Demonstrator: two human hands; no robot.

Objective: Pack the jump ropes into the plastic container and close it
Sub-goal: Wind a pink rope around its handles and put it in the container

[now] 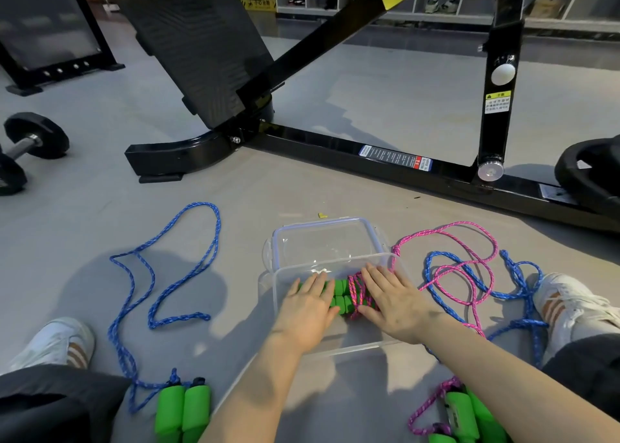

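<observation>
A clear plastic container point(268, 295) stands on the floor in front of me. Inside it lies a bundled jump rope point(345, 296) with green foam handles and pink cord wrapped around them. My left hand point(307, 308) lies flat with straight fingers on the green handles. My right hand point(392, 300) presses flat on the pink-wrapped end. The clear lid point(328, 237) lies just behind the container. A blue jump rope point(161, 274) sprawls loose at the left, its green handles point(183, 412) near my left arm. Pink point(453, 268) and blue point(516, 291) ropes tangle at the right.
A black gym machine frame point(369, 155) with a footplate point(198, 49) crosses the floor behind the container. A dumbbell point(30, 147) lies at the far left, a weight plate point(590, 170) at the far right. My shoes point(57, 345) point(570, 305) flank the work area.
</observation>
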